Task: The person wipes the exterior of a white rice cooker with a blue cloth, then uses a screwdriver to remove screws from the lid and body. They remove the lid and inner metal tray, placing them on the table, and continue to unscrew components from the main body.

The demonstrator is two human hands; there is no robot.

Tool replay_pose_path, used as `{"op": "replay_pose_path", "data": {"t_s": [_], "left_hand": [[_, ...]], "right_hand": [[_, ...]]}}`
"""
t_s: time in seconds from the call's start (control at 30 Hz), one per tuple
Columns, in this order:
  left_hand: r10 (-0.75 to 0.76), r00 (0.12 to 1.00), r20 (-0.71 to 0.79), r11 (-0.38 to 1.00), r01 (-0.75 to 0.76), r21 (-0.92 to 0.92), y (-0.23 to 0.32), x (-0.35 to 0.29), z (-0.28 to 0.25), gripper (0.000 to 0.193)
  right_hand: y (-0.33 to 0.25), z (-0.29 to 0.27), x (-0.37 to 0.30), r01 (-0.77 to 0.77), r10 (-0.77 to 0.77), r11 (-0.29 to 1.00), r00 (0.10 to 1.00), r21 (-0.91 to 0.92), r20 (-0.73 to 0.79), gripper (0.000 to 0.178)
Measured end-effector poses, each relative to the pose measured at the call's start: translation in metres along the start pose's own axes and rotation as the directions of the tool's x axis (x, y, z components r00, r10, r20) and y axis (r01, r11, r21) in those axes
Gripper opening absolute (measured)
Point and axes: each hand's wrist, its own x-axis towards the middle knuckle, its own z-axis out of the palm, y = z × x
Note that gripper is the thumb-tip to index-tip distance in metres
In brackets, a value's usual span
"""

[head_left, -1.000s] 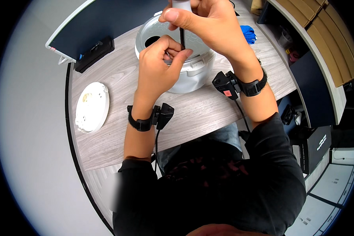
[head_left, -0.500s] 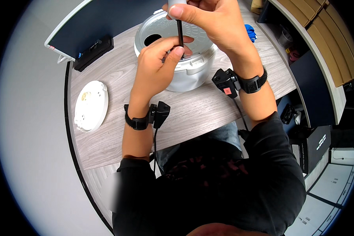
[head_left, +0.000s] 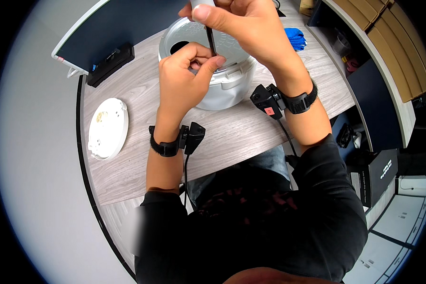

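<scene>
Screwdriver (head_left: 210,38) clamped in right hand (head_left: 244,28), tip on white cooker (head_left: 222,90) lid near the surface's far edge; left hand (head_left: 182,78) fingers pinched together, possibly on a screw. Could slip off, gouge lid.

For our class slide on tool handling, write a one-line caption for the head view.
Right hand holds a screwdriver upright over a white round appliance while the left hand pinches near its tip.
</scene>
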Motion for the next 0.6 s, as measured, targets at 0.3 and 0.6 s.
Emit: {"op": "replay_pose_path", "data": {"t_s": [0.3, 0.6], "left_hand": [[-0.053, 0.996, 0.072, 0.999, 0.053, 0.003, 0.007, 0.002, -0.004, 0.011], [-0.106, 0.989, 0.103, 0.985, 0.119, -0.127, 0.005, -0.001, -0.003, 0.010]], "right_hand": [[-0.001, 0.000, -0.001, 0.017, -0.021, 0.992, 0.999, -0.124, -0.036, 0.030], [0.015, 0.001, 0.000, 0.076, -0.067, 0.962, 0.997, 0.262, -0.041, 0.029]]}}
